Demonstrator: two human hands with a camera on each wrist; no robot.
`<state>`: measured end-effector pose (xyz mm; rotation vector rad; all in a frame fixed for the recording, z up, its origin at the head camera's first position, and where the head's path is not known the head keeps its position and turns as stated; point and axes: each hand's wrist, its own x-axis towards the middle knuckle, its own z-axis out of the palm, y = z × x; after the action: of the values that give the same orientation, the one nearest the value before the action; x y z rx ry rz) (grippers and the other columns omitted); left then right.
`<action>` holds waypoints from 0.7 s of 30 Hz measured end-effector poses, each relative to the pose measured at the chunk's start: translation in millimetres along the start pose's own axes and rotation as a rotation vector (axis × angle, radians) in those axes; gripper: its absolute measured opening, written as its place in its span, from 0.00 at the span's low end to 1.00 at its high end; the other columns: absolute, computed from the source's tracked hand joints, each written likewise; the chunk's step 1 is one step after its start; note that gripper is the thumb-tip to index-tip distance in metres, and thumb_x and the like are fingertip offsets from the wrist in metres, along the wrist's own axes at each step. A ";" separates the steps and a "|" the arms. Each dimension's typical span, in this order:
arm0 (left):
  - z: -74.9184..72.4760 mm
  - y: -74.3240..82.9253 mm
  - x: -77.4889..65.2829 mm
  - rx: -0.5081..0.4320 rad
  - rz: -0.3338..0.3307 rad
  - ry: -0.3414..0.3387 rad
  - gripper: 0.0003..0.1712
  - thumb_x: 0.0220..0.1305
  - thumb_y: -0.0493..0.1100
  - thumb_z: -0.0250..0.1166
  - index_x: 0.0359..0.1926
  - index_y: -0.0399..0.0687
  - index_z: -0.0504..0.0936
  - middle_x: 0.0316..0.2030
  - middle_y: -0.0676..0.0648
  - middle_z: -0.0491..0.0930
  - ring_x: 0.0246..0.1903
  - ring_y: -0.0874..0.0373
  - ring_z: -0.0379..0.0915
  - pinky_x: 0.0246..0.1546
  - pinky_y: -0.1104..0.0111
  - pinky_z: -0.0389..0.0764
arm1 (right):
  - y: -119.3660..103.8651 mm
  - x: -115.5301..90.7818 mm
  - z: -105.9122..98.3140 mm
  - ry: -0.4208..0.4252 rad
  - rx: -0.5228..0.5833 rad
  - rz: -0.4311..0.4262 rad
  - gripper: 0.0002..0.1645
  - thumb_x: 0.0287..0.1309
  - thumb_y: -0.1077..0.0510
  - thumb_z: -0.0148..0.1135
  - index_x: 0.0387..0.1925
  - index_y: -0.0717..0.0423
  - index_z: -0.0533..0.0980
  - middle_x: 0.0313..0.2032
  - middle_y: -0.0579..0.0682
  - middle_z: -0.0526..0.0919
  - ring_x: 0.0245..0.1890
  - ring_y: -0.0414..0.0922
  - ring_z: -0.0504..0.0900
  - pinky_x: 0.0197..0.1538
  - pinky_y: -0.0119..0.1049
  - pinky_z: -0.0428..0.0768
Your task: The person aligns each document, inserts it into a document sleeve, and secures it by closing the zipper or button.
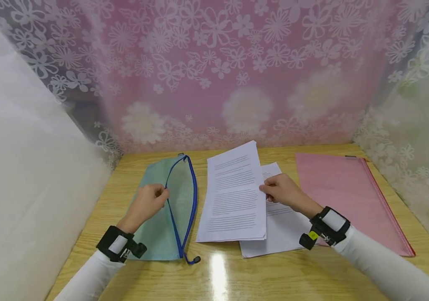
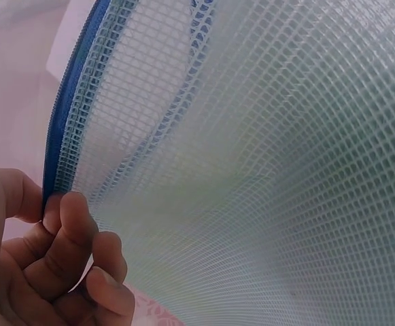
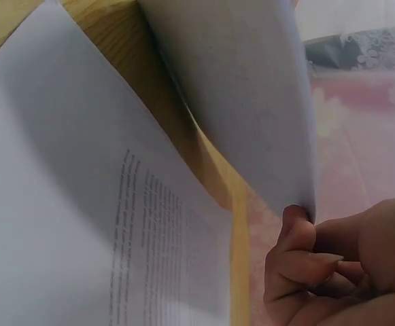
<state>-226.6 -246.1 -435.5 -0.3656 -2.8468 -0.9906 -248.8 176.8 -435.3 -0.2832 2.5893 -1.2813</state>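
Observation:
A green mesh zipper pouch (image 1: pixel 150 234) with blue zipper edging lies at the left of the table, its mouth spread apart. My left hand (image 1: pixel 150 202) pinches one zippered edge between thumb and fingers; the left wrist view shows the blue zipper tape (image 2: pixel 64 122) in that pinch. Right of the pouch, a stack of printed paper sheets (image 1: pixel 233 196) is raised off the table. My right hand (image 1: pixel 282 190) pinches the stack's right edge, seen from behind as the lifted paper (image 3: pixel 245 88) in the right wrist view. More printed sheets (image 1: pixel 278 234) lie beneath, partly covered.
A pink zipper pouch (image 1: pixel 342 188) lies flat at the right of the wooden table (image 1: pixel 154 280), under part of the right forearm. Behind the table hangs a pink flowered curtain (image 1: pixel 206 83). A white sheet (image 1: pixel 30 146) borders the left side.

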 end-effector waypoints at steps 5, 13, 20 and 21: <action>-1.5 -0.7 -0.6 -0.011 -0.009 -0.011 0.19 0.75 0.45 0.58 0.24 0.46 0.82 0.17 0.52 0.78 0.16 0.57 0.70 0.18 0.68 0.66 | -1.1 -11.2 -18.6 -0.003 0.005 0.019 0.16 0.73 0.56 0.59 0.30 0.60 0.80 0.19 0.49 0.75 0.24 0.44 0.72 0.28 0.33 0.68; -2.7 -1.4 0.3 -0.003 -0.016 -0.004 0.20 0.75 0.47 0.58 0.26 0.45 0.82 0.17 0.54 0.76 0.16 0.57 0.68 0.18 0.68 0.65 | -4.6 -22.3 -34.3 -0.002 0.038 0.017 0.14 0.73 0.57 0.59 0.36 0.64 0.80 0.20 0.50 0.74 0.24 0.45 0.71 0.28 0.33 0.68; -1.1 -3.0 -0.4 -0.003 -0.018 -0.012 0.19 0.75 0.45 0.58 0.25 0.45 0.82 0.17 0.54 0.75 0.16 0.58 0.66 0.18 0.68 0.65 | 0.2 -32.9 -37.2 -0.009 0.095 0.018 0.16 0.75 0.54 0.58 0.41 0.66 0.79 0.23 0.52 0.72 0.26 0.45 0.71 0.32 0.36 0.70; -0.9 -3.1 -0.3 0.000 -0.017 -0.010 0.19 0.75 0.46 0.58 0.25 0.45 0.82 0.17 0.54 0.75 0.16 0.58 0.66 0.18 0.68 0.65 | 0.8 -34.6 -37.6 -0.008 0.106 0.016 0.16 0.75 0.54 0.58 0.40 0.66 0.78 0.23 0.52 0.72 0.26 0.45 0.70 0.33 0.36 0.69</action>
<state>-227.0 -249.0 -436.6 -0.3481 -2.8637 -0.9953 -227.1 215.1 -409.5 -0.2467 2.5013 -1.4036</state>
